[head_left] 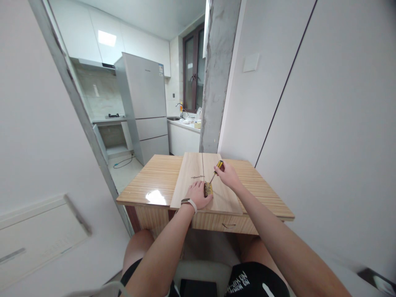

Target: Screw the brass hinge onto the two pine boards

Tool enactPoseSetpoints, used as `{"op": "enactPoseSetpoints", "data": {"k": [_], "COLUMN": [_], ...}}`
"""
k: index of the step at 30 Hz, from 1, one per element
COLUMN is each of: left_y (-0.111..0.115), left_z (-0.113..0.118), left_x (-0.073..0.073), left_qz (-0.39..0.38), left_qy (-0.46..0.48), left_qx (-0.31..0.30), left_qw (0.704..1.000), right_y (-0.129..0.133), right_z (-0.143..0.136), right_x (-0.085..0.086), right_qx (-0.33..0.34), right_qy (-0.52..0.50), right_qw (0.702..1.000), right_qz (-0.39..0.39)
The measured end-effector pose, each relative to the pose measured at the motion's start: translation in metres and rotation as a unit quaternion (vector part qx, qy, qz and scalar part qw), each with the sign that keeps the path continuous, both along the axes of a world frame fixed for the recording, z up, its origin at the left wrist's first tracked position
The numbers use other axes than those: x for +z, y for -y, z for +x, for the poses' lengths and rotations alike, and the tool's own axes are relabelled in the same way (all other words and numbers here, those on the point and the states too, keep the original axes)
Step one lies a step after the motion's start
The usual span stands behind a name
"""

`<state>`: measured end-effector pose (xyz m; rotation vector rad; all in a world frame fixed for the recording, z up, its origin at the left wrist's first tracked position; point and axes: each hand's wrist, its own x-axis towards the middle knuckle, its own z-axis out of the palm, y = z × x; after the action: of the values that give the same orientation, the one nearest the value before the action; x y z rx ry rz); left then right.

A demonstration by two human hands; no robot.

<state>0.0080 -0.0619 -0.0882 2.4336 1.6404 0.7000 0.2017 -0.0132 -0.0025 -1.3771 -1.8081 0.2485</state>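
Observation:
My right hand (227, 174) is closed around the yellow and black handle of a screwdriver (219, 164). Its thin shaft slants down and to the left, with the tip at a brass-coloured metal hinge (208, 189). The hinge lies on pale wooden boards (187, 175), near the seam between them. My left hand (199, 196), with a banded wristwatch on the wrist, steadies the hinge from its left and near side, thumb along the near edge. Small dark screws (198, 177) lie in a row just beyond my left fingers. Whether the tip sits in a screw is too small to tell.
Under the boards stands a wood-grain desk (148, 177) with a drawer (227, 225) at the front. White walls rise close on both sides. Beyond the desk are a grey refrigerator (148, 88), a sink counter (185, 123) and a cable (123, 163) on the floor.

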Motion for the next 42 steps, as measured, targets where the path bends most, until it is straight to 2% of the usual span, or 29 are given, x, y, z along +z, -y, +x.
{"op": "enactPoseSetpoints", "data": {"k": [9,14,19,23,29,34,42], "left_y": [0.001,0.001,0.001,0.002,-0.003,-0.006,-0.003], "left_z": [0.001,0.001,0.000,0.000,-0.002,-0.014,-0.022], "left_x": [0.001,0.000,0.000,0.000,0.003,0.004,-0.011], "left_qz": [0.002,0.000,0.007,0.006,-0.016,-0.017,-0.012], "left_qy": [0.003,0.001,0.002,0.000,-0.016,-0.029,-0.052], "left_qx": [0.006,0.004,0.003,0.001,-0.007,-0.020,0.010], "left_qw": [1.000,1.000,1.000,1.000,1.000,0.999,0.999], "right_y": [-0.004,-0.005,-0.002,-0.001,0.002,0.001,-0.001], "right_z": [-0.001,-0.002,-0.001,-0.004,-0.013,-0.018,-0.029], "right_x": [-0.003,0.002,0.020,0.046,0.080,0.090,0.095], "right_qx": [-0.003,0.011,0.053,0.064,0.072,0.093,0.115], "right_qy": [0.020,0.024,0.069,0.162,0.268,0.325,0.344], "right_qw": [1.000,1.000,0.996,0.983,0.959,0.940,0.930], "right_qz": [-0.006,-0.009,-0.021,-0.056,-0.052,-0.054,-0.065]}}
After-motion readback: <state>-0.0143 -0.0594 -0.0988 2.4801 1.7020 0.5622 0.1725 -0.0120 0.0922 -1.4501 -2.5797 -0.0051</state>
